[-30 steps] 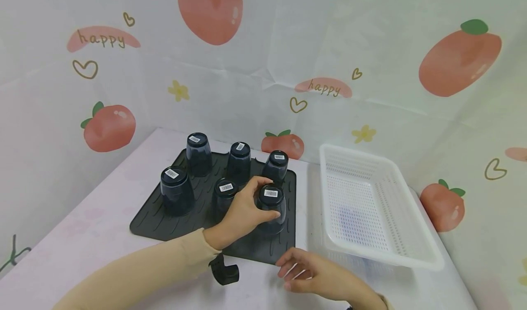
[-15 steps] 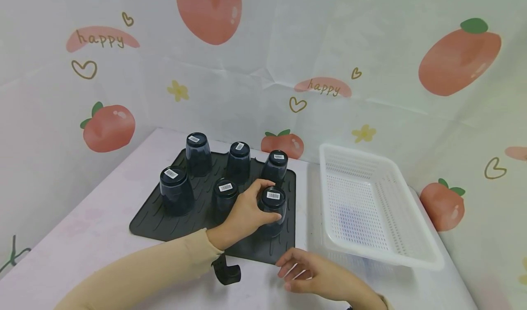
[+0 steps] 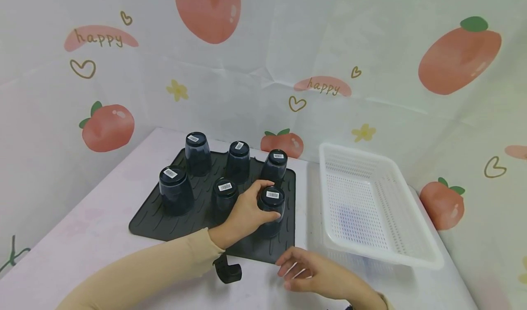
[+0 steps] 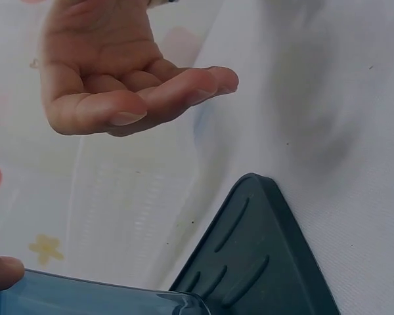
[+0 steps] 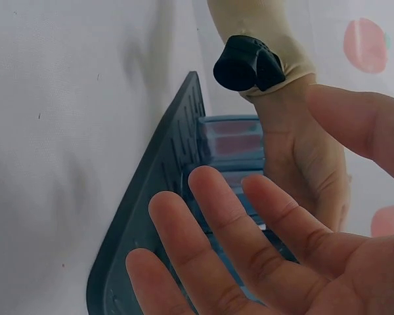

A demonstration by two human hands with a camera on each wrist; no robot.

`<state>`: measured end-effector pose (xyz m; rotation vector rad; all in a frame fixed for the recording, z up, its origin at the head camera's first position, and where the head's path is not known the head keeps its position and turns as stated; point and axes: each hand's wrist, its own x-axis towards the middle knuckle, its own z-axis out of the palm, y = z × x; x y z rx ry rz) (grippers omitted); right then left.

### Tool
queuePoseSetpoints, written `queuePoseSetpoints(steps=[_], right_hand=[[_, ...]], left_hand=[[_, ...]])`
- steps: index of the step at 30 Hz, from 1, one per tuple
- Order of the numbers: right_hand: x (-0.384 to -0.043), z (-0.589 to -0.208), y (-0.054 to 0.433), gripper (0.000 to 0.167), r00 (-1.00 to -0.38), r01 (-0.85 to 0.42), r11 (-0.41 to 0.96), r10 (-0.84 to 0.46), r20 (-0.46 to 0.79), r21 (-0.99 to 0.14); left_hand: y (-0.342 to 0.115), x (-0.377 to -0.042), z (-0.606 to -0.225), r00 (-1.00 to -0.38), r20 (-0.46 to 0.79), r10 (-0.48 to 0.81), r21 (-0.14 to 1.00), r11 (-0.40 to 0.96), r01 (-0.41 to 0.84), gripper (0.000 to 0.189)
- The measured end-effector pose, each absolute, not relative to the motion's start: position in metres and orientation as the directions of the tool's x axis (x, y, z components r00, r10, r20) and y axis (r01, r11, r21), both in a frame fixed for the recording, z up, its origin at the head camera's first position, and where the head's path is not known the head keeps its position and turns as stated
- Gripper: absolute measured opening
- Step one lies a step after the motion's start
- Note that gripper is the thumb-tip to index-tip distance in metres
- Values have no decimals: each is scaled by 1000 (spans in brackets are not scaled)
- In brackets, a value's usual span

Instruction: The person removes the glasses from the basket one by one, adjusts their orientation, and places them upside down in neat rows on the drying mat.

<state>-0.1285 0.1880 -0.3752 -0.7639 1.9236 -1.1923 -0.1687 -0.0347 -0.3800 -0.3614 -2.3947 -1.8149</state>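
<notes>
My left hand point(image 3: 245, 211) holds a dark blue, see-through drinking glass point(image 3: 272, 209) at the front right of a black ridged drying mat point(image 3: 174, 230). Thumb and fingers lie on either side of its upper part; the glass is upside down, with a barcode sticker on its base. In the left wrist view, the side of this glass point(image 4: 98, 295) and a thumb tip point(image 4: 5, 270) show at the lower left. By the mat's front right corner hovers my right hand point(image 3: 317, 273), fingers loosely bent, holding nothing.
Several more upside-down glasses stand on the mat, such as a front left glass point(image 3: 177, 191) and a back right glass point(image 3: 275, 166). A white perforated plastic basket point(image 3: 329, 209) stands to the right. A patterned cloth wall point(image 3: 230, 90) rises behind the table.
My left hand and its glass have shifted very slightly down and toward me since the first frame. The right hand has stayed in place.
</notes>
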Motion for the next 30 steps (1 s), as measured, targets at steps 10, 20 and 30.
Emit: queuePoseSetpoints(steps=[10,20,30], right_hand=[[-127,-374,188,32,-550,-108,383,-791,-266,-917],[-125,-372,187,32,-550,-114,374,-795,-255,-920],[-127,-374,187,31,-544,-94,378,-794,-270,-921]], left_hand=[[-34,-170,-386,-965,228,128,932,258,254,70],[-33,-171,-391,-963,232,137,923,283,262,70],[-33,-171,-394,-961,239,142,915,299,272,71]])
